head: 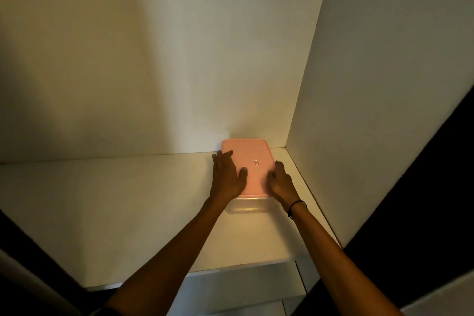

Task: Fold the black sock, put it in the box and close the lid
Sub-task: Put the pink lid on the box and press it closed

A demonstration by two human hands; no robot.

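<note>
Pink plastic lid, on clear box, in the far right corner of white table. Left hand flat on the lid; right hand curled over its right edge. Sock not visible. Likely light, stiff, slippery; press at rims.

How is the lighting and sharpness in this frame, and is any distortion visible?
Head view: dim, warm light, brightest around the pink lid and the back wall; corners fall to near black; both hands read dark but sharp enough; the clear box is faint; wide-angle bending tilts the side wall.
</note>
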